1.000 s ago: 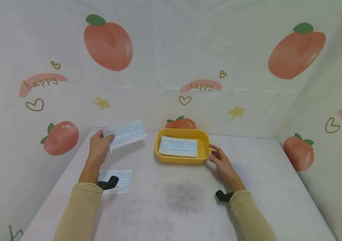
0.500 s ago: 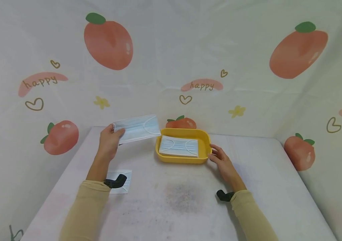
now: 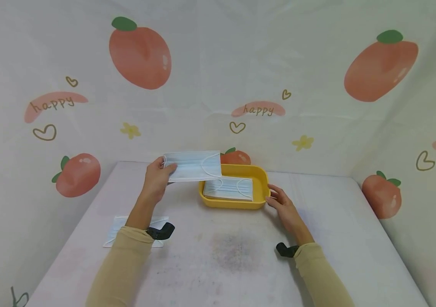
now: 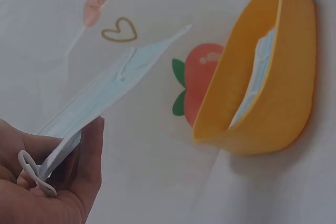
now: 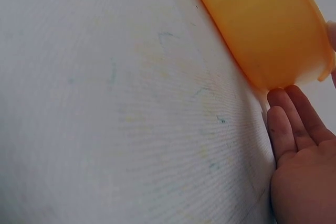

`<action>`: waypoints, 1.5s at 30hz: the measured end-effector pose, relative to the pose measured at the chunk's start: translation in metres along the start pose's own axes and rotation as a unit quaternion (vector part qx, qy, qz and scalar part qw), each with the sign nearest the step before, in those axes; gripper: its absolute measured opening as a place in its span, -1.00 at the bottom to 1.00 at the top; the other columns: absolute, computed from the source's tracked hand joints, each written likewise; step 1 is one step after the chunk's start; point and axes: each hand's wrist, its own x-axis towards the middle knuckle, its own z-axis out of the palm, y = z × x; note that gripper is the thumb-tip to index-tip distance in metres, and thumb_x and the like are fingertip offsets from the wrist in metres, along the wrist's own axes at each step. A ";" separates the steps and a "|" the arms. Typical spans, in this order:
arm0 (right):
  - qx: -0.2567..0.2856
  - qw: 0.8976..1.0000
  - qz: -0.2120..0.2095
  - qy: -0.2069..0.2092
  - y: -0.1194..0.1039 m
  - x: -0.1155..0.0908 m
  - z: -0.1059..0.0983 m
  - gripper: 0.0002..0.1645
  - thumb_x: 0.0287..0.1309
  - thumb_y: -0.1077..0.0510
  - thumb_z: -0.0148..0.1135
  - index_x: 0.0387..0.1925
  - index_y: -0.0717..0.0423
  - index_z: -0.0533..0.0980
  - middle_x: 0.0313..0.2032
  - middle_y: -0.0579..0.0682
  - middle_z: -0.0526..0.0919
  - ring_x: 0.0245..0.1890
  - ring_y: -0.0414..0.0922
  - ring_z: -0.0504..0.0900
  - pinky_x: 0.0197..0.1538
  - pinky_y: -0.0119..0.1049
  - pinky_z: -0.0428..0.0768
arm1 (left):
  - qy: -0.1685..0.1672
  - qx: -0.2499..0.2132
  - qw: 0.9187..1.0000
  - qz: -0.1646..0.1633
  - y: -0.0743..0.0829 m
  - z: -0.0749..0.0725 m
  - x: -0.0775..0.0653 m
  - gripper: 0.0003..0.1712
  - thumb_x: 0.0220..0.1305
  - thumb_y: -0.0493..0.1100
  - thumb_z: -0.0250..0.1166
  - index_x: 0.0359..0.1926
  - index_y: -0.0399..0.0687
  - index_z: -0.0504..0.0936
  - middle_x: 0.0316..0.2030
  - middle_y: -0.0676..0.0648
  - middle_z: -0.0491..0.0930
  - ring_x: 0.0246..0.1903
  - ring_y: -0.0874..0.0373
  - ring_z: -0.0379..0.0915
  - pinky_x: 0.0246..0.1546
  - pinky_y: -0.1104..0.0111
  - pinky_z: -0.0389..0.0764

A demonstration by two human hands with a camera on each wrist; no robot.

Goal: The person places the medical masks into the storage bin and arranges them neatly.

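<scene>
My left hand (image 3: 154,182) pinches a light blue face mask (image 3: 193,166) at its left end, thumb on top. The mask extends to the right, above the left end of a yellow tray (image 3: 237,204). Inside that tray lie stacked face masks (image 3: 237,188) with white ear loops, partly covered by the held one in the head view. In the left wrist view, an ear loop (image 4: 32,174) hangs at my palm. My right hand (image 3: 285,209) rests its fingertips against the tray's right end; the right wrist view shows straight fingers (image 5: 296,116) at the outer wall.
Another face mask (image 3: 114,230) lies on the white table (image 3: 187,273) at the left, partly hidden under my left forearm. A fruit-patterned cloth (image 3: 202,64) hangs behind the table and along its sides. Each wrist carries a black camera mount (image 3: 161,231).
My left hand has moved right with the face mask, bringing it from left of the tray to over its left end. The mask has levelled out. My right hand and the tray stay put.
</scene>
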 end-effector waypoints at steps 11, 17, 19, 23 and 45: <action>0.002 1.000 -0.003 0.003 -0.002 -0.001 0.003 -0.28 0.45 -0.01 0.19 0.53 -0.16 0.20 0.49 0.17 0.26 0.44 0.07 0.27 0.58 0.06 0.20 | -0.026 0.013 1.000 0.000 -0.001 0.030 0.003 -0.40 0.54 -0.18 0.09 0.51 -0.20 0.24 0.39 -0.28 0.43 0.29 -0.18 0.52 0.21 0.11 0.61; -0.005 1.000 -0.004 -0.001 0.002 0.001 0.000 -0.29 0.45 -0.05 0.18 0.53 -0.18 0.20 0.49 0.15 0.28 0.41 0.03 0.31 0.54 -0.09 0.28 | -0.041 0.008 0.999 -0.013 -0.002 0.046 0.008 -0.40 0.55 -0.17 0.09 0.52 -0.14 0.24 0.40 -0.25 0.41 0.29 -0.15 0.53 0.23 0.11 0.61; -0.008 1.000 -0.004 -0.001 0.003 0.000 -0.001 -0.30 0.46 -0.06 0.17 0.53 -0.18 0.21 0.48 0.13 0.29 0.37 -0.01 0.36 0.45 -0.28 0.37 | -0.047 0.001 0.999 -0.022 -0.003 0.052 0.011 -0.40 0.56 -0.17 0.08 0.52 -0.12 0.23 0.41 -0.23 0.41 0.29 -0.13 0.53 0.24 0.13 0.61; -0.008 1.000 -0.007 0.001 0.002 -0.001 -0.002 -0.32 0.46 -0.06 0.16 0.52 -0.18 0.22 0.47 0.12 0.32 0.26 -0.13 0.45 0.20 -0.62 0.46 | -0.054 -0.022 0.997 -0.042 -0.004 0.063 0.017 -0.41 0.55 -0.18 0.08 0.52 -0.12 0.23 0.42 -0.20 0.40 0.30 -0.10 0.52 0.26 0.13 0.60; 0.000 1.000 -0.026 -0.006 0.001 -0.001 -0.004 -0.30 0.46 -0.05 0.16 0.53 -0.12 0.21 0.45 0.20 0.32 0.14 -0.28 0.49 0.12 -0.67 0.49 | -0.046 0.062 0.995 -0.061 -0.029 0.110 0.036 -0.42 0.49 -0.21 0.14 0.45 -0.25 0.31 0.37 -0.27 0.44 0.33 -0.13 0.45 0.37 0.03 0.50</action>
